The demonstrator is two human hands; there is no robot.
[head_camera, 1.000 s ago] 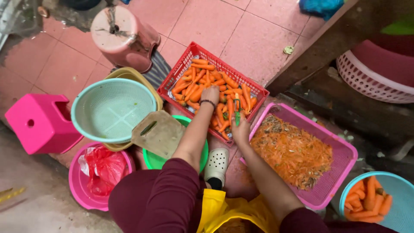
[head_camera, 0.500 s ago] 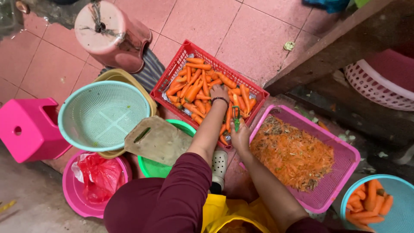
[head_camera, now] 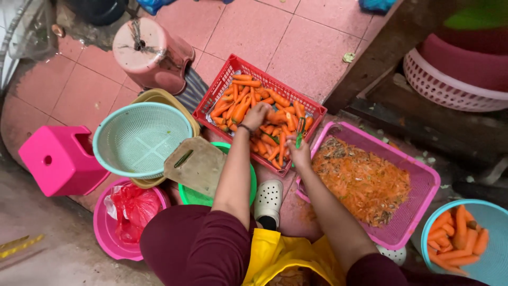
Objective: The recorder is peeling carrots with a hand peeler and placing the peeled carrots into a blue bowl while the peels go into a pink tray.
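The left hand (head_camera: 257, 115) reaches into the red plastic crate (head_camera: 217, 95) and its fingers are curled down over an orange carrot (head_camera: 275, 116) on top of the pile; the grip looks closed on it, but the fingertips are hidden among the carrots. The right hand (head_camera: 299, 153) is closed around a small peeler with a green handle (head_camera: 299, 132), held upright at the near edge of the crate, just beside the pink rectangular plastic basket (head_camera: 423, 175) that is full of orange peelings. The crate stands on the pink tiled floor (head_camera: 264, 32). To the left of the arms, a worn wooden cutting board (head_camera: 198, 167) lies on a green round bowl (head_camera: 193, 197), and a pale green round colander (head_camera: 140, 139) sits in a tan basin. A pink plastic stool (head_camera: 55, 159) is further left, and a pink round bowl (head_camera: 103, 233) holds a red plastic bag (head_camera: 135, 209). At the lower right, a light blue bowl (head_camera: 495, 265) holds peeled carrots. A white clog (head_camera: 268, 198) shows between the arms.
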